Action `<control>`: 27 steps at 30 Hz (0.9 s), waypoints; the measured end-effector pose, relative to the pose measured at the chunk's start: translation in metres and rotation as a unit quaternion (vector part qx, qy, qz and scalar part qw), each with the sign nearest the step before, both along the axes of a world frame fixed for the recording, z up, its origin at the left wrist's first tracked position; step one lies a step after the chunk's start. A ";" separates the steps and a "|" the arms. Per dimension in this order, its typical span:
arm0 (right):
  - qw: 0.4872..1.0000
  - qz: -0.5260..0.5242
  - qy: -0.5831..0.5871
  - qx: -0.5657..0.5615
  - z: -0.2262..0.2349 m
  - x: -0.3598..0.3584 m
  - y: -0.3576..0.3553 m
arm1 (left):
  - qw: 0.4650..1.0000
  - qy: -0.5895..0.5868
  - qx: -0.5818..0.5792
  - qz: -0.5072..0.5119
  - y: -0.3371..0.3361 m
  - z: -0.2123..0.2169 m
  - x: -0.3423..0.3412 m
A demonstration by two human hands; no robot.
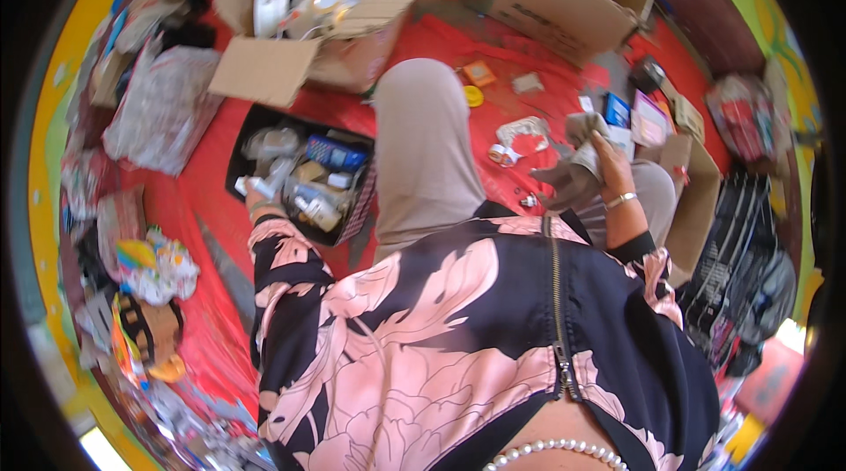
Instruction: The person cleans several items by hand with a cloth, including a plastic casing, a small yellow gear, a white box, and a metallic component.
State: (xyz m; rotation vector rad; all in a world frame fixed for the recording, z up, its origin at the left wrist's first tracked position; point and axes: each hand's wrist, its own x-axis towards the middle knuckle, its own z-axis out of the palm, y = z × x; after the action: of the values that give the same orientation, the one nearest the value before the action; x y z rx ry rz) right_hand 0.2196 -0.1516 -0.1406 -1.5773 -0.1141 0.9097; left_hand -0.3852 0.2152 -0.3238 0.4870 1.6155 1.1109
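Observation:
My left hand (259,198) is closed at the left wall of a black box (363,204). A small white object (251,185) shows at its fingers; its kind is too small to make out. Inside the box lie a blue packet (335,154), a white bottle (319,212) and clear plastic items. Over my bent right knee, my right hand (612,167) grips a grey-brown cloth (564,182), bunched up in the fingers, with a bracelet at the wrist.
An open cardboard box (388,8) of white and clear containers stands ahead, and another carton (551,17) stands to its right. Red sheeting (423,26) covers the floor. A stuffed plastic bag (167,105) sits at left. Small boxes and a yellow lid (473,96) lie ahead.

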 end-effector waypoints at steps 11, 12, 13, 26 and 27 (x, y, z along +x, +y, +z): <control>0.995 -0.025 0.004 0.097 0.039 0.037 0.012 | 0.797 0.386 0.372 -0.279 -0.009 0.225 0.215; 0.994 -0.028 -0.009 0.108 0.041 0.044 0.014 | 0.774 0.334 0.410 -0.350 -0.022 0.247 0.248; 0.992 -0.032 -0.022 0.118 0.044 0.051 0.015 | 0.710 0.302 0.472 -0.427 -0.040 0.274 0.285; 0.978 -0.131 0.062 0.150 0.062 0.073 0.005 | 0.398 0.466 0.236 -0.754 0.026 0.078 0.627; 0.982 -0.111 0.073 0.136 0.061 0.073 0.002 | 0.432 0.476 0.198 -0.740 0.036 0.029 0.629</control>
State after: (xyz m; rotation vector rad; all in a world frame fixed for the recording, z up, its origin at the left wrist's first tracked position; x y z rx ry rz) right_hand 0.2927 -0.1491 -0.0794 -1.2381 0.0396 0.7937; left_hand 0.2443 0.2511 -0.2945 2.5454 0.8400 -0.4301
